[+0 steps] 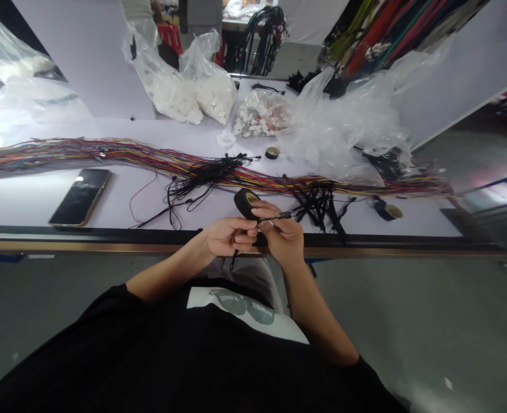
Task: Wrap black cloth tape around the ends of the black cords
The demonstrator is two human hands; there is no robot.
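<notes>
My left hand (231, 236) is closed in a pinch on a thin black cable (233, 261), whose looped end hangs below the fingers over the table edge. Close beside it, my right hand (284, 236) grips the same cable, and a dark connector end (287, 214) sticks out to the right past its fingers. A roll of black tape (244, 205) stands tilted against the fingertips of my right hand, just above my left. Whether a strip of tape runs from the roll to the cable is hidden by the fingers.
A long bundle of coloured wires (150, 158) crosses the table. Black cables lie in piles at left (206, 175) and right (318, 201). Around them are a phone (80, 198), two more tape rolls (272, 152) (389, 211), and plastic bags (214, 92) of white parts.
</notes>
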